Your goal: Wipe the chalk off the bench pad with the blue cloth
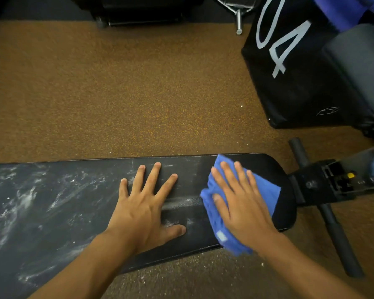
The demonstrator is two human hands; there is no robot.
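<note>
The wiping was underway: the right hand [242,203] lay flat, fingers spread, pressing the one crumpled blue cloth [266,188] onto the black padded bench surface [84,212] near its right end. The left hand [145,203], also spread, braced just beside the cloth. Next, probably, sweeps leftward over the white chalk smears [24,199] (heaviest there).

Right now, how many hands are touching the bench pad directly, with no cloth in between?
1. The left hand lies flat on the bare bench pad near its middle. The right hand presses on the blue cloth at the pad's right end.
</note>
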